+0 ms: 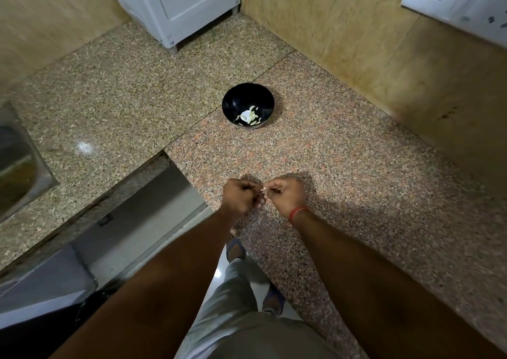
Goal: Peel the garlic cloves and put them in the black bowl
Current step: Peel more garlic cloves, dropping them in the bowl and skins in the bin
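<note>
We hold a small garlic clove [264, 190] between both hands above the near part of the counter [343, 166], close to its near edge. Our left hand [241, 195] curls its fingers and pinches the clove from the left; our right hand [286, 192], with a red band [297, 212] at the wrist, pinches it from the right. The black bowl [248, 105] stands farther off on the counter, well apart from our hands, with pale garlic pieces [248, 116] lying in its bottom. Bare counter lies between hands and bowl. A steel sink [19, 161] sits at the far left edge, a white appliance [175, 4] in the far corner.
</note>
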The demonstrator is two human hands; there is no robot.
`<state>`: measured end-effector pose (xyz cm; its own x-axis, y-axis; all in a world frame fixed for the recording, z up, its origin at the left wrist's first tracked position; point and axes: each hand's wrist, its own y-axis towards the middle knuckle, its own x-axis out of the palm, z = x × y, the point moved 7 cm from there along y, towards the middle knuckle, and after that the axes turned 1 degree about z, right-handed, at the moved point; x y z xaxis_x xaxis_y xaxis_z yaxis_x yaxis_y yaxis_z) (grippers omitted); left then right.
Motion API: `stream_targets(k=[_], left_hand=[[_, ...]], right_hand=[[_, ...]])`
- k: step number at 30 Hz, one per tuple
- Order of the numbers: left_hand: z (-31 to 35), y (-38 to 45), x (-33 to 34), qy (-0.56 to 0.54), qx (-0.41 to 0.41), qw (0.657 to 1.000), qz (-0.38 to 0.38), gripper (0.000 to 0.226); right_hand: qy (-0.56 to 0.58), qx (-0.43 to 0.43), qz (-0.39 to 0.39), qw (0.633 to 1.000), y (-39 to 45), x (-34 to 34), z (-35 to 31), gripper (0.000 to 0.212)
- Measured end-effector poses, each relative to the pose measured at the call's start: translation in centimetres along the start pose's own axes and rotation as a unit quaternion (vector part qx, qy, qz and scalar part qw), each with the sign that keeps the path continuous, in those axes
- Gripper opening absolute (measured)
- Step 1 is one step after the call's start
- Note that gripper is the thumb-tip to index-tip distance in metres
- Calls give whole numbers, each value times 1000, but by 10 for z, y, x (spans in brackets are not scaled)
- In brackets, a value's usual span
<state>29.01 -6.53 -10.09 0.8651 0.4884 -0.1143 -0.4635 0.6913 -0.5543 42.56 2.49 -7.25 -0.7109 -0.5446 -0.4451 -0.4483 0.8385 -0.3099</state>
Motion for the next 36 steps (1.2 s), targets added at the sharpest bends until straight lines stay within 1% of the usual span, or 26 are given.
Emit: stream_targets(k=[3,4,7,10,14,16,19,22,24,26,30,33,36], left_hand=[[3,-3,-2,-27,-1,1000,3,22],[4,-4,-3,-37,-5,999,11,21],[5,-7,-6,-46,-21,998,23,21],[6,-12,-4,-31,-24,999,22,25],[4,-19,-2,-29,-29,999,24,25],[0,-22,-1,-35,-38,999,17,26],[-4,-34,4,-29,-48,998,5,33],[-9,-47,11,-29,-39,999,-15,27],[-13,-52,16,-47,-34,998,-22,24],[-21,-56,20,-67,-45,997,-22,27],[-31,-66,31,-106,-57,992,-49,24],[-32,-70,31,-77,-34,996,-33,19],[-33,-71,32,-39,5,999,-25,11]], right_hand=[[58,40,-1,998,1,-1,8,19],[57,41,4,998,2,-3,10,21],[-27,-11,31,999,4,-10,7,19],[-100,-50,33,993,5,-12,1,23],[-132,-61,27,989,0,-12,-6,34],[-144,-71,32,986,-7,-14,-8,35],[-131,-79,13,988,-26,-15,-11,31],[-95,-68,-12,993,-43,-13,-5,27],[-85,-74,-6,994,-53,-13,-2,27],[-43,-45,-3,998,-58,-14,8,24],[75,68,31,994,-69,-21,29,16],[156,173,24,972,-75,-19,42,13],[229,229,0,946,-79,-14,48,13]])
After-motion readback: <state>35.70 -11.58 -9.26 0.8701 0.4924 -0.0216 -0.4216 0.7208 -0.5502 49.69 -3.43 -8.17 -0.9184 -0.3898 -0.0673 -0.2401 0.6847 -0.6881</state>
